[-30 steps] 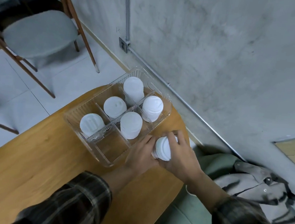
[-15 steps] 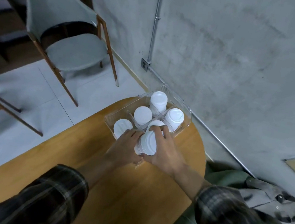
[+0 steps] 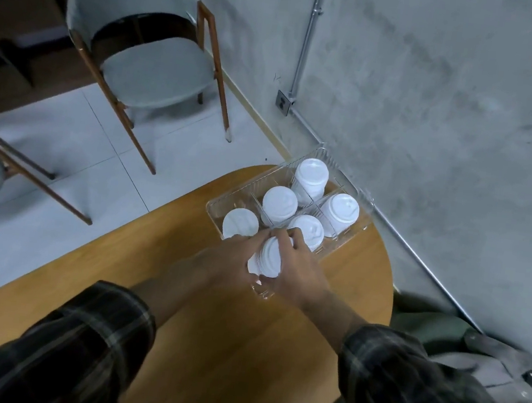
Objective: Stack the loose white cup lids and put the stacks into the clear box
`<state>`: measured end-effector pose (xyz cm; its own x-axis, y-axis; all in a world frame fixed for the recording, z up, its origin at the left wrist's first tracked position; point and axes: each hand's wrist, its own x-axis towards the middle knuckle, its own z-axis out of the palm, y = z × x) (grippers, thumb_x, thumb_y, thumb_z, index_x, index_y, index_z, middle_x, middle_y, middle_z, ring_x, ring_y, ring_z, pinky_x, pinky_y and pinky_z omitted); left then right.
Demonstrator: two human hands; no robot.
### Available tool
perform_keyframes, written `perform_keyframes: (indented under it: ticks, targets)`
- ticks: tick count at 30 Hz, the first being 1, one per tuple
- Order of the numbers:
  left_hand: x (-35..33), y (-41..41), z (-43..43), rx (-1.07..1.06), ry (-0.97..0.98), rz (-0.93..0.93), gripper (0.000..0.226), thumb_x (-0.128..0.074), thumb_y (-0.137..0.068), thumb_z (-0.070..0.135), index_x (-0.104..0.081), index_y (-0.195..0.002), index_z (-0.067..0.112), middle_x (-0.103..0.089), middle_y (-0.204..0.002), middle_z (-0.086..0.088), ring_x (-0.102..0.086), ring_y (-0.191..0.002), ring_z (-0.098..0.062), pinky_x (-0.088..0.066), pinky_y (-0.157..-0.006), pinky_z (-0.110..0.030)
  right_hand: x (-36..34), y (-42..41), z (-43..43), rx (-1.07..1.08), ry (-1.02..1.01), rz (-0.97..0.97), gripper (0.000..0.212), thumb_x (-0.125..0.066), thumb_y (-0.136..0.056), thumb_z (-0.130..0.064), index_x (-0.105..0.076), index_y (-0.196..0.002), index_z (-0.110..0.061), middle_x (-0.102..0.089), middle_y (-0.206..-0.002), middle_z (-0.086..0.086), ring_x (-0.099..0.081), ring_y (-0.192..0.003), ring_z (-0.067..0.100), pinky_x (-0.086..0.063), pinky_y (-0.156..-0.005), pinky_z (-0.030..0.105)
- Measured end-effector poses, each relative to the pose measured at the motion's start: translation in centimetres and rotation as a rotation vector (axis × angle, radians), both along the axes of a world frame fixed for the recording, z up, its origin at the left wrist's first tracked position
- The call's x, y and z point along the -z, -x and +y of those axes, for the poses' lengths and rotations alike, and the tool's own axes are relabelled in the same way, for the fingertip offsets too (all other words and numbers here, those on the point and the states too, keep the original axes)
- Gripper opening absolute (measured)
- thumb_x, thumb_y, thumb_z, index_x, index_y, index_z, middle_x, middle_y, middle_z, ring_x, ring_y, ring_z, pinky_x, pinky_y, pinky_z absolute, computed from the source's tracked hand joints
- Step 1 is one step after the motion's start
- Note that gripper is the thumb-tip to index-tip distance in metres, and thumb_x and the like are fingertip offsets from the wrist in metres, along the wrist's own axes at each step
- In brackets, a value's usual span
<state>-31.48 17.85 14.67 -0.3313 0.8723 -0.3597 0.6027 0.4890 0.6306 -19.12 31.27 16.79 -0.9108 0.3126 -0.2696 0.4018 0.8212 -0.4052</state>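
Far to the left of the clear box [image 3: 246, 189], a grey padded chair [image 3: 152, 80] with wooden legs stands on the pale tiled floor. The box itself sits at the rounded end of a wooden table [image 3: 213, 345], close to the concrete wall.

At the near corner of the box, the left hand [image 3: 230, 260] curls its fingers around the left side of a stack of white lids [image 3: 269, 258]. This held stack is tilted, its top turned toward the camera, and it hangs over the box's nearest compartment. Whether its bottom touches the box floor cannot be told. The right hand [image 3: 299, 272] wraps the same stack from the right, fingers bent over its top edge.

Five more lid stacks stand upright in the other compartments: a low one [image 3: 241, 223] at the box's left corner, one [image 3: 280, 203] behind it, the tallest [image 3: 311, 176] at the far corner, one [image 3: 306, 228] just beyond the fingertips, and one [image 3: 340, 209] at the right side.

Behind the box, a metal pipe [image 3: 306, 39] runs down the wall to a small outlet box [image 3: 283, 103]. Right of the clear box, beyond the table edge, lies a grey patterned garment [image 3: 499, 367].
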Motion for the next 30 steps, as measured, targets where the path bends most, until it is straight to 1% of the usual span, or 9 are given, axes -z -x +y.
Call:
perform_keyframes:
  ticks: [3,5,8,12,19,22,25,28,30]
  targets:
    - [-1.0,1.5,0.0,0.066,0.058,0.086,0.094,-0.076,-0.094,0.037,-0.017,-0.166,0.022,-0.045,-0.163,-0.001,-0.050,-0.143,-0.024,-0.046,-0.116,-0.044,2.4,0.6,-0.7,-0.058,-0.062,-0.005,0.107,-0.093,-0.072,-0.042,-0.027,-0.154,-0.024,-0.038,-0.148,0.006,-0.055,-0.125,0.029,-0.057,-0.091,0.039]
    - [-1.3,2.0,-0.3,0.039,0.019,0.153,0.085,-0.076,-0.095,0.037,-0.029,-0.164,0.023,-0.045,-0.163,0.002,-0.051,-0.144,-0.024,-0.049,-0.114,-0.045,3.5,0.9,-1.2,-0.082,-0.122,-0.036,0.110,-0.092,-0.075,-0.043,-0.021,-0.157,-0.025,-0.034,-0.155,0.006,-0.053,-0.130,0.029,-0.058,-0.095,0.038]
    - [-1.2,2.2,-1.1,-0.043,-0.048,0.128,0.071,-0.076,-0.094,0.037,-0.044,-0.157,0.024,-0.052,-0.158,0.003,-0.057,-0.139,-0.023,-0.053,-0.110,-0.042,4.3,1.0,-1.7,-0.086,-0.138,-0.060,0.113,-0.091,-0.074,-0.047,-0.021,-0.160,-0.024,-0.030,-0.162,0.009,-0.047,-0.138,0.031,-0.055,-0.101,0.041]
    - [-0.9,2.6,-1.9,-0.109,-0.081,0.115,0.063,-0.075,-0.095,0.034,-0.051,-0.152,0.023,-0.056,-0.154,0.003,-0.060,-0.135,-0.022,-0.051,-0.109,-0.037,4.1,1.6,-1.9,-0.068,-0.108,-0.068,0.120,-0.095,-0.071,-0.039,-0.017,-0.160,-0.023,-0.025,-0.164,0.007,-0.042,-0.143,0.030,-0.056,-0.100,0.042]
    - [-1.3,3.0,-2.4,-0.164,-0.102,0.067,0.059,-0.073,-0.097,0.029,-0.052,-0.151,0.021,-0.057,-0.153,0.002,-0.058,-0.134,-0.019,-0.051,-0.107,-0.032,3.0,1.5,-1.1,-0.105,-0.012,-0.049,0.114,-0.093,-0.071,-0.033,-0.021,-0.158,-0.021,-0.028,-0.157,0.002,-0.034,-0.143,0.026,-0.053,-0.103,0.040]
    - [-2.0,3.1,-2.9,-0.200,-0.111,0.060,0.055,-0.071,-0.098,0.026,-0.053,-0.149,0.022,-0.057,-0.152,0.003,-0.058,-0.132,-0.016,-0.050,-0.106,-0.029,2.9,1.4,-0.9,-0.118,0.018,-0.042,0.106,-0.091,-0.074,-0.031,-0.025,-0.156,-0.018,-0.031,-0.154,0.001,-0.038,-0.139,0.024,-0.052,-0.101,0.038]
    - [-2.7,3.3,-3.6,-0.217,-0.091,0.079,0.052,-0.070,-0.097,0.025,-0.055,-0.147,0.022,-0.059,-0.148,0.005,-0.059,-0.127,-0.016,-0.052,-0.105,-0.033,3.0,1.6,-0.7,-0.150,-0.011,-0.041,0.097,-0.087,-0.079,-0.027,-0.027,-0.155,-0.016,-0.031,-0.154,0.002,-0.045,-0.136,0.027,-0.053,-0.097,0.040]
    - [-3.1,3.3,-4.6,-0.234,-0.046,0.098,0.054,-0.068,-0.098,0.028,-0.052,-0.150,0.025,-0.056,-0.151,0.006,-0.054,-0.134,-0.017,-0.048,-0.111,-0.037,2.6,1.8,-0.7,-0.184,-0.060,-0.067,0.095,-0.085,-0.082,-0.033,-0.027,-0.156,-0.020,-0.032,-0.154,-0.001,-0.046,-0.136,0.026,-0.056,-0.095,0.044]
    - [-3.8,3.3,-5.3,-0.237,-0.004,0.121,0.056,-0.067,-0.099,0.032,-0.049,-0.152,0.028,-0.051,-0.156,0.008,-0.049,-0.141,-0.017,-0.045,-0.115,-0.037,1.7,2.0,-0.7,-0.208,-0.086,-0.119,0.099,-0.086,-0.082,-0.034,-0.024,-0.159,-0.024,-0.028,-0.159,-0.001,-0.038,-0.143,0.025,-0.056,-0.098,0.046]
